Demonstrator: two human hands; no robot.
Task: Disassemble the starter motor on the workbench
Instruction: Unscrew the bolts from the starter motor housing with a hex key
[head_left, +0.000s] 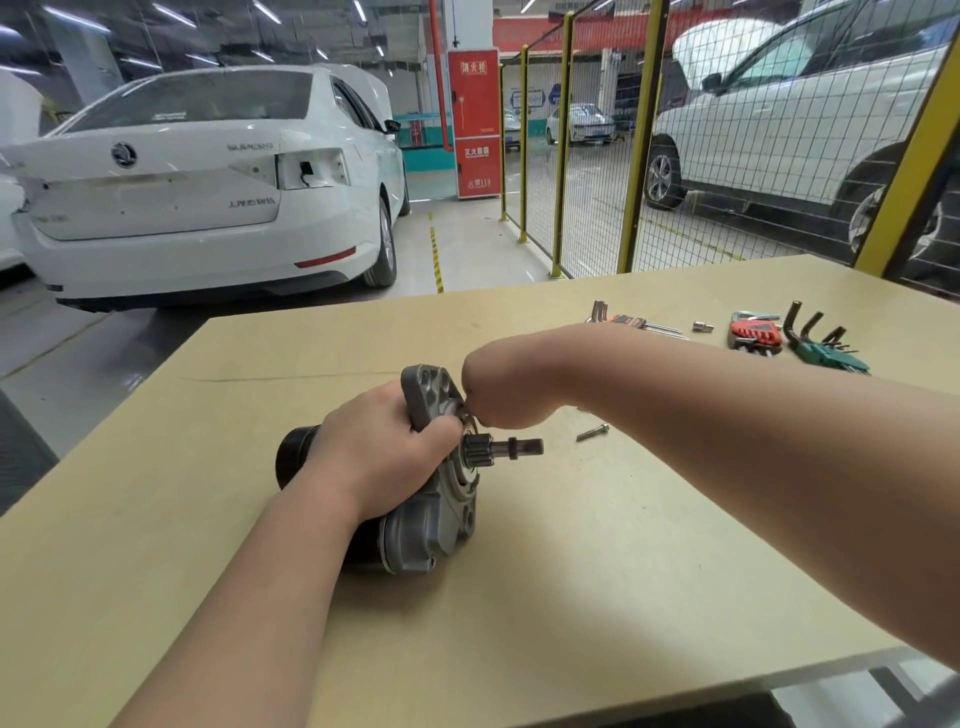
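In the head view, the starter motor (431, 525) lies on its side near the middle of the workbench (623, 561). Its black round end (295, 453) points left and its toothed shaft (519, 447) sticks out to the right.

The left hand (379, 452) comes in from the lower left and sits on top of the motor. Its fingers are curled round the body just behind the grey mounting plate (428, 389), gripping it.

The right hand (498, 384) reaches in from the right with the wrist bent sharply down. Its fingertips are bunched together against the face of the plate, just above the root of the shaft and touching the left hand's fingertips. Whether they pinch anything cannot be told, as the back of the hand hides them.

A loose bolt (592, 432) lies on the bench just right of the shaft's tip. Further back on the right lie a bundle of keys (631, 322), a small socket (702, 326), a red key holder (756, 335) and a green key holder (826, 354).

Beyond the bench stand a white car (197, 182), a red cabinet (477, 122) and a yellow-framed wire fence (587, 156).
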